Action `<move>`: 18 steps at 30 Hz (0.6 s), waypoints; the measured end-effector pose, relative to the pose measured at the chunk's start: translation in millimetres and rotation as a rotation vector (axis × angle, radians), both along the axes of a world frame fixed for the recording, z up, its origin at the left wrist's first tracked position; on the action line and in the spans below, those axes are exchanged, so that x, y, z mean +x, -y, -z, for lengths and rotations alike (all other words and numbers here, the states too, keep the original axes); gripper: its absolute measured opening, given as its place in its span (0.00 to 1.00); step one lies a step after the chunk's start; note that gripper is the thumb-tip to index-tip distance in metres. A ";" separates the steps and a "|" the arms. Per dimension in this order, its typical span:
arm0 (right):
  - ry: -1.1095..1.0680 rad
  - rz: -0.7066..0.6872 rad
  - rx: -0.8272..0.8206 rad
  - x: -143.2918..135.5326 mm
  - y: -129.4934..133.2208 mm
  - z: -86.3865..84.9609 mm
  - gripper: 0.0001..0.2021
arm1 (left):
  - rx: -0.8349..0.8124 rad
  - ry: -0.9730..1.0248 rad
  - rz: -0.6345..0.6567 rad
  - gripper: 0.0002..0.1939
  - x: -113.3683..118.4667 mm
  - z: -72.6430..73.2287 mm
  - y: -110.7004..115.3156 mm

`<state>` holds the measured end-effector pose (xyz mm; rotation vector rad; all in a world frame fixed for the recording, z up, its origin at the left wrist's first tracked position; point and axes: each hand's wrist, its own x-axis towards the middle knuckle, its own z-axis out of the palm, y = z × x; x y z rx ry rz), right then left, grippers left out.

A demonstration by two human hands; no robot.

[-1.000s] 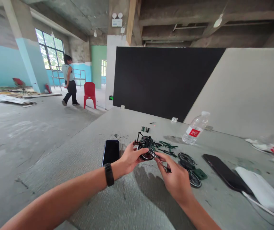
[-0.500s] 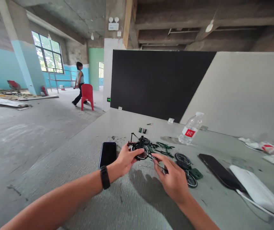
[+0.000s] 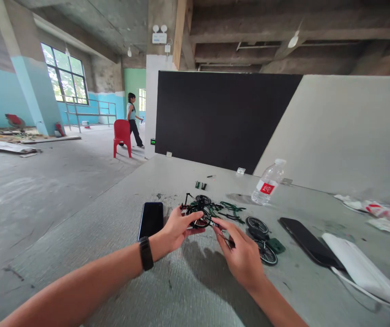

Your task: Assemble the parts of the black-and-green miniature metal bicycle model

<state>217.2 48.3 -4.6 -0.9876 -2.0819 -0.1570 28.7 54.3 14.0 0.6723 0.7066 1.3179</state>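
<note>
Just below frame centre, a small model bicycle is grasped by the left hand; in the grip of the right hand, a slim, mostly hidden object is pinched beside it.

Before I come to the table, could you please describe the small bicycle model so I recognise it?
Find the big black panel behind the table, then look down to the left hand, with a black wristband. It grips the bicycle model, dark with spoked wheels. Unlike the wheels on the table to its right, it is held.
</note>
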 end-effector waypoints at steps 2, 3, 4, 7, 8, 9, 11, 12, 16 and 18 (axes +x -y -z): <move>-0.014 0.013 -0.006 0.0 -0.7 2.2 0.13 | 0.000 -0.005 0.008 0.12 -0.2 -1.1 1.5; -0.018 0.020 -0.013 0.1 -1.0 3.2 0.14 | 0.002 -0.007 0.012 0.12 -0.1 -1.4 2.0; -0.019 0.027 -0.018 0.1 -1.2 4.1 0.14 | 0.003 -0.010 0.016 0.12 0.2 -1.5 2.2; -0.023 0.037 -0.042 0.1 -1.1 5.6 0.14 | 0.013 -0.016 0.017 0.13 2.0 -1.2 2.2; -0.024 0.034 -0.050 0.1 -0.8 5.7 0.14 | 0.015 -0.018 0.012 0.13 2.7 -0.9 2.1; -0.025 0.027 -0.057 0.0 -0.3 5.6 0.14 | 0.014 -0.019 0.002 0.14 3.4 -0.6 2.0; -0.024 0.015 -0.065 -0.4 0.4 5.4 0.13 | 0.003 -0.025 -0.018 0.15 4.4 0.0 2.0; -0.023 0.016 -0.062 -0.7 0.7 5.3 0.13 | -0.004 -0.029 -0.027 0.15 4.8 0.2 2.1; -0.023 0.061 -0.032 -2.2 0.2 4.6 0.13 | 0.003 -0.041 -0.040 0.16 4.9 -0.2 3.6; -0.029 0.069 -0.015 -2.8 -0.1 3.4 0.13 | 0.013 -0.051 -0.039 0.17 4.5 -1.3 4.9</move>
